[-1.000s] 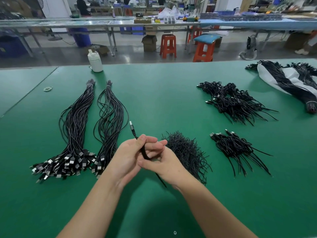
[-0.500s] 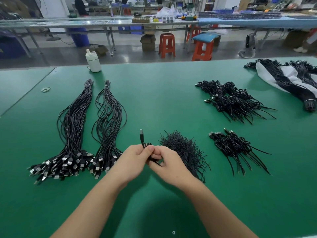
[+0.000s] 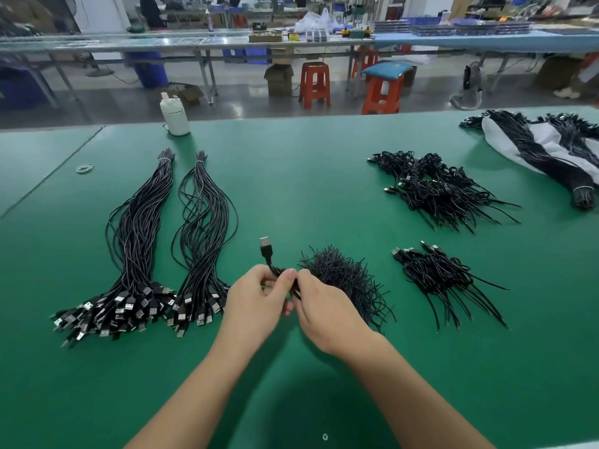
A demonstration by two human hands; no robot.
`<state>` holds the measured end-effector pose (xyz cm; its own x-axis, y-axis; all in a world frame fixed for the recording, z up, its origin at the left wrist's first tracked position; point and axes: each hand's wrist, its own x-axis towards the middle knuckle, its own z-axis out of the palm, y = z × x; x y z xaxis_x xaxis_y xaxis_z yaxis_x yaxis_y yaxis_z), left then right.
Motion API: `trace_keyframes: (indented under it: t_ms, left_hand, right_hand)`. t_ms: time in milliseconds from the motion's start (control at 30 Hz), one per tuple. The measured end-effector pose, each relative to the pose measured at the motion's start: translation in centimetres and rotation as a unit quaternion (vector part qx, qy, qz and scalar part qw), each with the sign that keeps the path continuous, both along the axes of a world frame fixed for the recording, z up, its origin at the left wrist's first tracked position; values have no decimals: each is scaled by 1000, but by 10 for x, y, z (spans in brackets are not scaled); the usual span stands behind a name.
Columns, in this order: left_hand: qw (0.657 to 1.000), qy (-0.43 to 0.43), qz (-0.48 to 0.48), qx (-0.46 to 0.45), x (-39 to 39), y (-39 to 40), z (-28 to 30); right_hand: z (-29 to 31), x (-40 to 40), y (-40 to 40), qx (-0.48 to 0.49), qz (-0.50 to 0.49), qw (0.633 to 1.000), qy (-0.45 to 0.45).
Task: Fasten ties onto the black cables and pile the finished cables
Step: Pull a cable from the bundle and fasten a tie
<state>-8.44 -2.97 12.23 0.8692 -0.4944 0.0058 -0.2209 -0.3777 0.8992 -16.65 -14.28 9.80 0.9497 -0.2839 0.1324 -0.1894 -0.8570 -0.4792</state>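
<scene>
Both hands pinch tight: our left hand (image 3: pixel 256 299) steadies the folded USB cable (image 3: pixel 266 251) so our right hand (image 3: pixel 324 306) can twist its tie.

no readable text or labels, far workbench (image 3: pixel 291 43) items perhaps printed, too blurred

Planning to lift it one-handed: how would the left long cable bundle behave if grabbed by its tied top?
The left bundle would probably hang floppy: its strands curve loosely. The plug end likely splays and swings, bottom-heavy, since a tie shows only at the top.
</scene>
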Motion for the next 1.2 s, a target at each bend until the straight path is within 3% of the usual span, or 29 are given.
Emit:
trace_keyframes:
  t_ms: [100,333,600,800,1033,1200]
  left_hand:
    - [1000,-22,-6,5,5,3,-4]
    - [975,-121,-175,64,22,12,-10]
    - [973,-144,-130,123,25,1,-18]
    - [974,-142,-125,122,21,-17,-10]
    - [969,-133,-161,133,20,-34,-1]
    - [968,-128,-175,127,19,-44,3]
  right_hand:
    - [1,-3,1,-4,-2,1000,19]
    - [-2,-10,5,29,20,994,101]
    - [-10,-12,4,311,6,948,64]
    - [-9,-13,-1,235,-39,971,13]
    - [-7,-17,-13,390,-41,920,-6]
    - [-5,-21,-20,554,-53,830,-33]
